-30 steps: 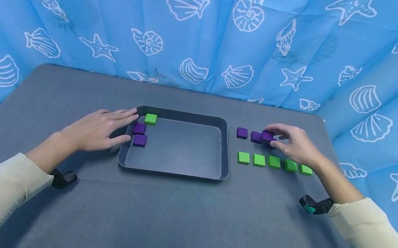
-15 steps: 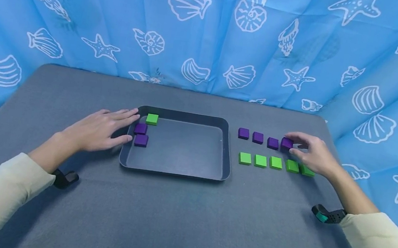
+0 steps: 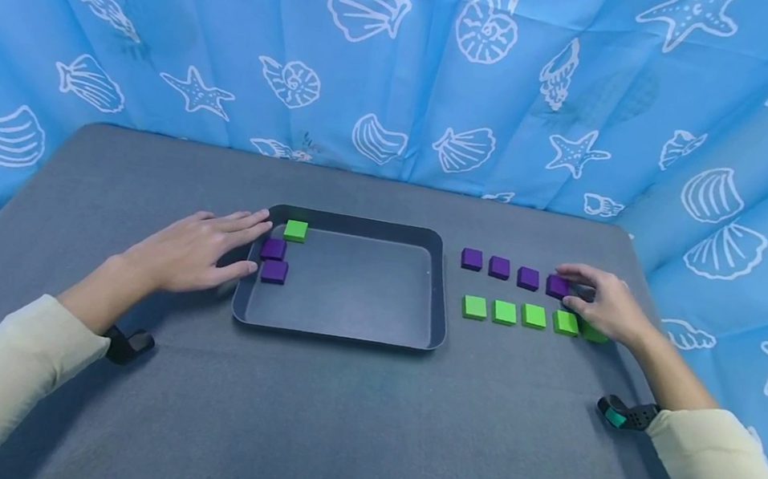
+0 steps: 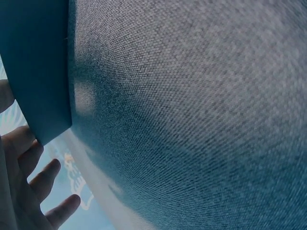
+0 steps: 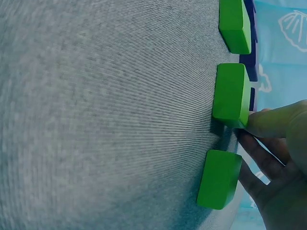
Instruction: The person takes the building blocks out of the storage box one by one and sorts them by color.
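In the head view my left hand (image 3: pixel 189 250) rests with straight fingers on the left rim of a dark baking tray (image 3: pixel 338 336). A green block (image 3: pixel 295 230) and two purple blocks, one (image 3: pixel 273 249) behind the other (image 3: pixel 274 272), lie along the tray's left side. My right hand (image 3: pixel 601 304) pinches a purple block (image 3: pixel 557 286) between thumb and fingers, at the right end of a row of purple blocks (image 3: pixel 499 268). In the right wrist view a green block (image 5: pixel 230 91) partly covers the fingertips, and the pinched block is mostly hidden.
In front of the purple row runs a row of several green blocks (image 3: pixel 534 317); the rightmost one (image 3: pixel 593 332) is partly covered by my right hand. Grey cloth covers the table (image 3: pixel 345 421). A blue curtain (image 3: pixel 254 12) with shell prints hangs behind it.
My right hand carried the purple block rightward from over the row, then lowered it at the row's right end, nearer the green blocks. The left hand stays on the tray rim.
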A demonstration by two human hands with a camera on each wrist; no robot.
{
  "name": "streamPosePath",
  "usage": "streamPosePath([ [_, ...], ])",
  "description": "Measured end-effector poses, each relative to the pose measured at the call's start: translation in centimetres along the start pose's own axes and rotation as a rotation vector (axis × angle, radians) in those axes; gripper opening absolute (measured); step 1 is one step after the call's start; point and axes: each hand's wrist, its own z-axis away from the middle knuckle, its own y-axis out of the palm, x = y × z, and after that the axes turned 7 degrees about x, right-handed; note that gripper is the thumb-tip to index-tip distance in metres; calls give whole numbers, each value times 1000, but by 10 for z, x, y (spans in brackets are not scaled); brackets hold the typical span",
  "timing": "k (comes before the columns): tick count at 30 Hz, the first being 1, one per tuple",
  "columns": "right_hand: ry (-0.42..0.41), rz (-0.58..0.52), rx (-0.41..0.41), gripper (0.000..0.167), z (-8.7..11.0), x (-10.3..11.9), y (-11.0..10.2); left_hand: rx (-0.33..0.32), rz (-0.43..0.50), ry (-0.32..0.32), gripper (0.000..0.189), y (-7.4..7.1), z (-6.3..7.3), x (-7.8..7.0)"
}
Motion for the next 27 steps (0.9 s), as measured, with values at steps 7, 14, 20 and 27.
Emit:
streamPosePath([
  [7,32,26,41,50,-1,4,-3,-4,13,1,70,1,0,0],
  [14,14,25,141,58,-12,13,-14,-9,3,6,70,1,-1,0],
  [20,-6,48,70,57,-32,45,-24,-8,5,8,70,2,-1,1],
  [27,-107,-8,20,59,-58,100,-17,-11,12,9,70,1,0,0],
])
